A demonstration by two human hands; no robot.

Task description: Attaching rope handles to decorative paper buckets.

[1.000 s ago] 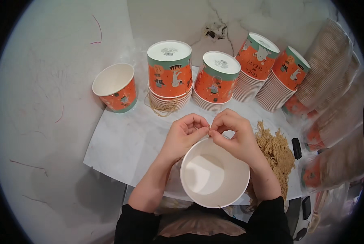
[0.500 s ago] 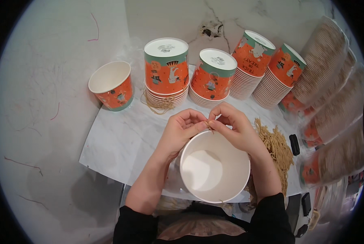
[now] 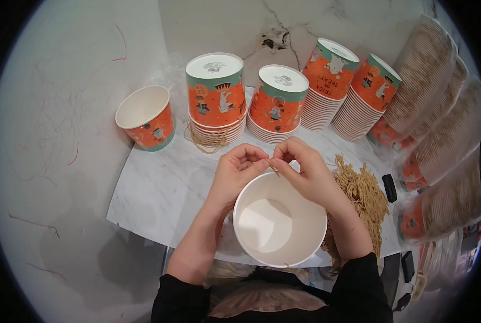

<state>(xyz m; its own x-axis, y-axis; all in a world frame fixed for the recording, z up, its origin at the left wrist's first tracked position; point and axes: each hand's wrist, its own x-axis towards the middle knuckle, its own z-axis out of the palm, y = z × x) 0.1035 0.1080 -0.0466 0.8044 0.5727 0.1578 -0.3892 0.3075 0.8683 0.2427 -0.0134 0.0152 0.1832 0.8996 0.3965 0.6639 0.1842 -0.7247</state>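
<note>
A large paper bucket (image 3: 305, 223) stands mouth up and tilted toward me, its white inside showing. At its far rim my left hand (image 3: 235, 171) and my right hand (image 3: 303, 171) meet, fingertips pinched together. Between the thumbs shows a short piece of tan paper cord (image 3: 274, 167), held by both hands. The rest of the cord is hidden by the fingers and the bucket. Beside my right forearm lies a thick heap of tan cords (image 3: 361, 196).
Upside-down stacks of orange and green paper buckets (image 3: 214, 102) line the back of the white table (image 3: 149, 188), with loose cord (image 3: 211, 141) round one. A single bucket (image 3: 155, 126) stands upright at left. Wrapped stacks (image 3: 421, 81) crowd the right, near a small black object (image 3: 389, 188).
The view has shifted slightly. Both hands stay at the bucket's far rim, and their fingertips have parted a little, with more of the cord showing between them.
</note>
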